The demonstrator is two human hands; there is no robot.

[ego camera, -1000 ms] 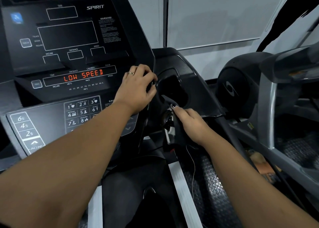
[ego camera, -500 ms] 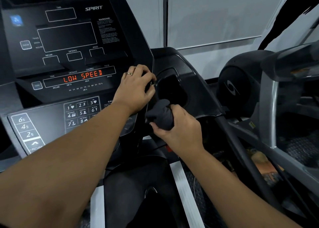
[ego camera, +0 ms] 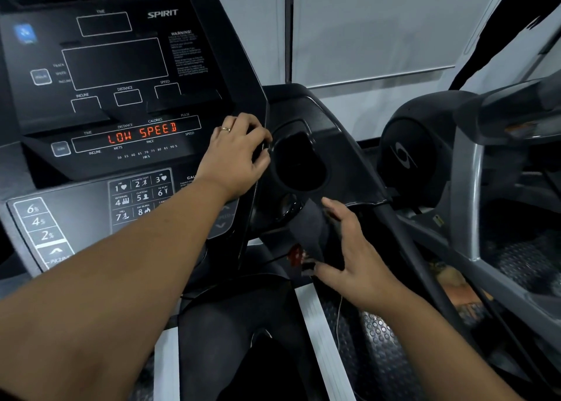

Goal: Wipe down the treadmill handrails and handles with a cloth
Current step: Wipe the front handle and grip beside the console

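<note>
My right hand (ego camera: 352, 258) is spread wide, fingers straight, just below the cup holder (ego camera: 299, 164). Its fingertips and thumb touch a dark grey cloth (ego camera: 308, 230) that hangs as a strip against the short black handle under the console. My left hand (ego camera: 236, 154), with a ring on it, curls its fingers round the right edge of the treadmill console (ego camera: 121, 66), whose display reads LOW SPEED. The black right handrail (ego camera: 406, 249) slopes down to the right, just beyond my right hand.
A red safety key (ego camera: 296, 255) sits beside the cloth's lower end. White deck strips (ego camera: 318, 324) flank my dark-clothed legs (ego camera: 230, 346). Another grey machine (ego camera: 464, 188) stands close on the right, over a studded rubber floor (ego camera: 385, 355).
My right hand held the cloth bunched up near the console edge; now it has dropped lower and opened out, and the cloth hangs as a strip. My left hand has stayed put.
</note>
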